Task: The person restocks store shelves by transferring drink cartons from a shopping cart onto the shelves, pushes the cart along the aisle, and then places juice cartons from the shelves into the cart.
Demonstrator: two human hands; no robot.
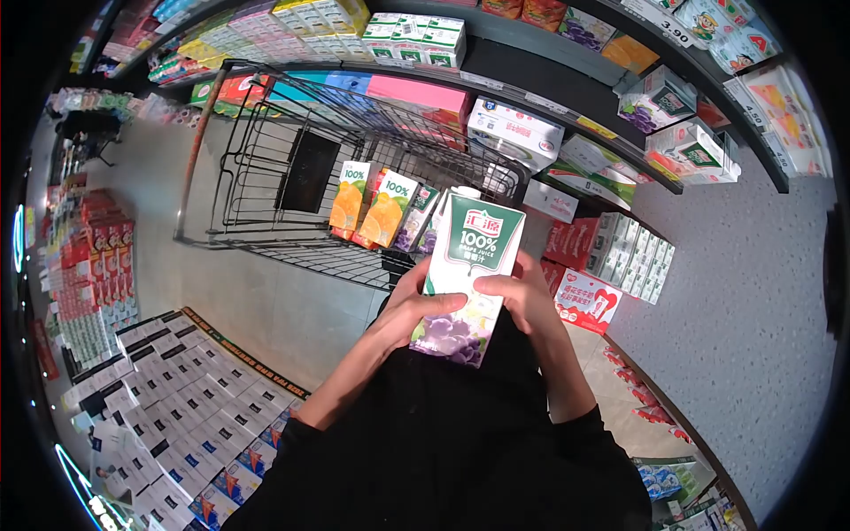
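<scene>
A carton of grape juice (482,257), white and green with purple grapes at its base, is held in front of my body, its capped end pointing away from me. My left hand (421,305) grips its left side with the thumb across the front. On the right side, my right hand (522,296) holds it the same way. Just beyond stands a black wire shopping cart (266,234). Inside are two orange juice cartons (350,196) and, beside them, grape juice cartons (416,217), partly hidden behind the held one.
Shelves of drink cartons (414,40) run along the far side, with a dark shelf board (522,75). Boxed packs (580,296) sit on the floor at right. Stacked white boxes (186,398) lie at lower left, red packs (111,252) at far left.
</scene>
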